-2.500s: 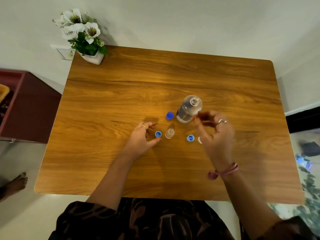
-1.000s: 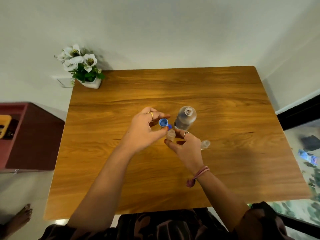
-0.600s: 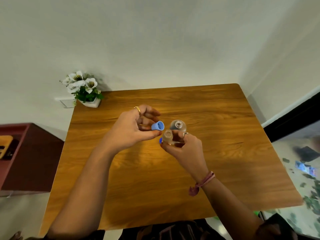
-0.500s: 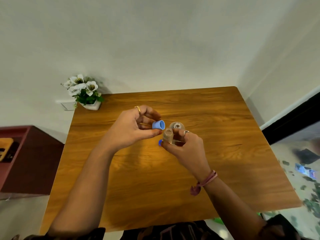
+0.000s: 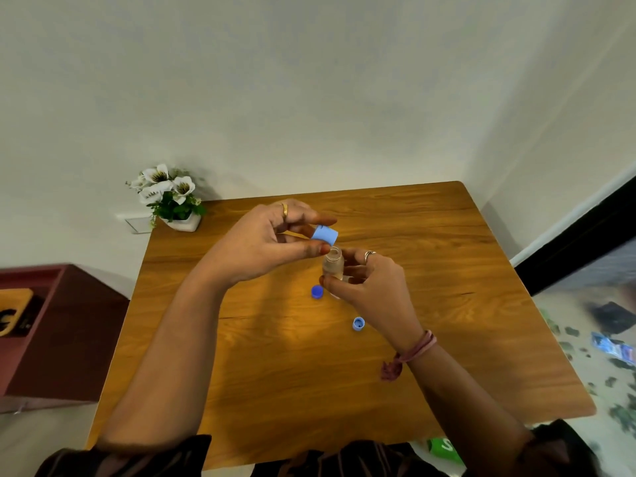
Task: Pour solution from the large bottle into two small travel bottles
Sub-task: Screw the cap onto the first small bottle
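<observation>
- Nearest me, below the wooden table's [image 5: 309, 390] front edge, a green scrap [image 5: 444, 447] on the floor carried a white letter that looked like an "S"; I could read nothing more.
- On the table, a light blue cap [image 5: 358, 323] lay open side up, near the right wrist with its pink band [image 5: 418, 347].
- A darker blue cap [image 5: 317, 292] sat on the table left of the right hand [image 5: 373, 287].
- That hand pinched a small travel bottle [image 5: 332, 265] upright above the table, thumb low on it and fingers curled behind.
- The left hand [image 5: 261, 247] gripped a third blue cap [image 5: 324, 235] between thumb and fingertips, just above the bottle's open neck; half a second before, the cap had been beside the neck, mouth turned sideways.
- The large bottle, visible then behind the right hand, was now hidden.
- At the table's far left corner stood a white flower pot [image 5: 172, 201] against the pale wall; a dark red cabinet [image 5: 51, 332] stood left of the table.
</observation>
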A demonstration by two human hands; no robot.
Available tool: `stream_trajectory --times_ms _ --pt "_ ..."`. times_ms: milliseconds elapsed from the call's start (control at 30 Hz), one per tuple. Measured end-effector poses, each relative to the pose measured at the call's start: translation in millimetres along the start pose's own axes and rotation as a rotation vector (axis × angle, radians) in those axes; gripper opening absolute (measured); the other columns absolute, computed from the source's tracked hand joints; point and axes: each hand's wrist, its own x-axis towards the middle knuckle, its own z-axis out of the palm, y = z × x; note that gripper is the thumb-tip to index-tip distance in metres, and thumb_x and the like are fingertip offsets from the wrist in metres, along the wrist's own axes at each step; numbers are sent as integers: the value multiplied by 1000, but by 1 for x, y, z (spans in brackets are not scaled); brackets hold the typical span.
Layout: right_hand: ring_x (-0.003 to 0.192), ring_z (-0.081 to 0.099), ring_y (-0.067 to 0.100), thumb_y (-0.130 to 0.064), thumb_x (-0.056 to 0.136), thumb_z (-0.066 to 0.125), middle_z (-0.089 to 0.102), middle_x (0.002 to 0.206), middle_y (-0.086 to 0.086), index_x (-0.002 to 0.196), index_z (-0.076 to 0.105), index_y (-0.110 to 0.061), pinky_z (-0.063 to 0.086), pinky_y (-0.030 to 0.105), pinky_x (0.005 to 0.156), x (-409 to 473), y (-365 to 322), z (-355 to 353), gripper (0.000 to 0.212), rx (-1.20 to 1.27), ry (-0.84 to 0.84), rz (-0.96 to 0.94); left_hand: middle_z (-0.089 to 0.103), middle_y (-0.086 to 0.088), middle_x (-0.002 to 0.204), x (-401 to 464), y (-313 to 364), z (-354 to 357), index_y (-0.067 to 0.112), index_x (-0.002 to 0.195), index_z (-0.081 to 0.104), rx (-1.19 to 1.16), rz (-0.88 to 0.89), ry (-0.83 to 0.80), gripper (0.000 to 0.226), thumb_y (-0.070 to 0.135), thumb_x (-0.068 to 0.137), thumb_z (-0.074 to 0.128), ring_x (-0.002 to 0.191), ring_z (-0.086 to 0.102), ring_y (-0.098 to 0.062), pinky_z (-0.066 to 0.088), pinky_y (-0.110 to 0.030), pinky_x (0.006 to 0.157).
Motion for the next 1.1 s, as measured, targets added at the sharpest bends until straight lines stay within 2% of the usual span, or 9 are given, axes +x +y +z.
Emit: stream_trajectory --times_ms 167,233,333,433,533,633,767,1000,1100 --pt "89 65 4 -29 73 77 71 95 -10 106 67 -25 57 32 77 1 -6 -3 35 28 -1 -9 61 9 108 4 5 3 38 114 66 40 -3 -26 39 35 75 70 106 60 -11 51 -38 95" --pt "89 65 3 -29 73 77 71 95 -10 106 67 -24 57 30 78 1 -7 -4 34 35 -4 -10 60 9 105 6 6 4 39 113 65 40 -9 -31 38 33 75 70 105 59 -13 50 -41 96" --pt "90 65 3 -29 74 77 71 95 -10 106 67 -23 57 28 78 1 -10 -7 34 47 -10 -15 61 10 101 8 8 4 37 112 66 6 -17 -19 37 25 77 72 104 60 -13 49 -40 97" --pt "89 65 2 -28 74 76 71 96 -9 107 67 -24 56 22 76 2 -12 -10 34 49 -13 -31 61 4 102 10 9 3 33 113 67 -49 -25 6 40 27 74 72 106 60 -15 49 -39 99" --pt "88 64 0 -28 75 76 70 96 -9 109 66 -22 54 15 74 4 -15 -14 36 38 -10 -51 60 3 103 13 10 1 34 112 67 -53 -30 12 39 16 78 73 103 61 -12 50 -29 92" --pt "87 65 2 -27 75 76 71 95 -8 108 68 -20 55 20 75 5 -17 -16 34 60 1 -67 64 3 105 14 14 1 37 113 65 -37 -32 -15 43 10 80 73 100 63 -10 52 -24 86" --pt "87 65 1 -27 75 76 71 94 -9 108 68 -19 55 20 74 8 -19 -16 35 66 -2 -70 71 0 102 13 18 2 29 118 63 -46 -46 -18 47 5 80 73 97 68 -14 56 -28 87" --pt "87 66 3 -30 73 77 71 96 -8 112 68 -19 55 19 73 12 -24 -16 41 75 16 -73 72 1 108 7 22 0 32 99 67 -35 16 50 38 1 79 73 97 70 -10 56 -31 89" --pt "89 65 3 -31 73 77 71 98 -7 113 68 -19 55 20 74 13 -27 -16 43 62 25 -70 68 0 105 8 22 0 31 100 69 9 50 94 33 6 79 75 96 67 -9 55 -25 86"
